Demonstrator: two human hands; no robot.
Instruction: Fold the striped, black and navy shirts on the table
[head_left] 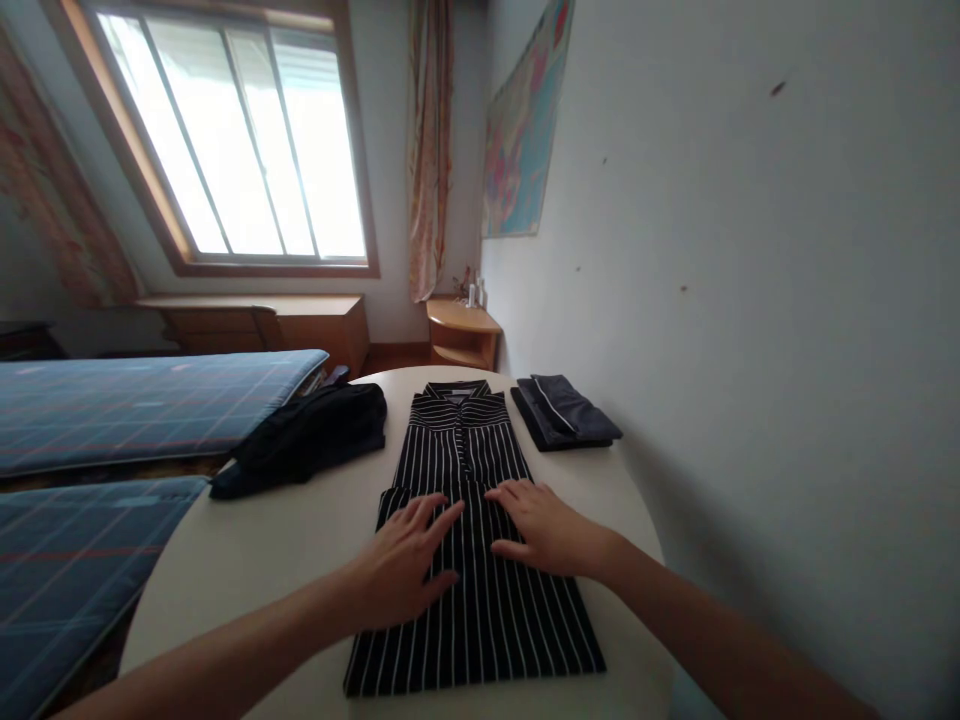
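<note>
A black shirt with white stripes [480,620] lies partly folded on the round white table [262,570]. Its collar points away from me, and the lower part is folded up over the front. My left hand [409,560] rests on the left side of that folded part, fingers spread. On the right side of the same fold lies my right hand [544,530], palm down with its fingers apart. Neither hand grips the cloth.
A folded dark garment stack [570,412] sits at the table's right, by the white wall [765,400]. Another black garment [315,435] lies crumpled at the left edge. Beds with blue plaid mattresses [150,405] stand to the left. A wooden corner stand [463,325] is behind the table.
</note>
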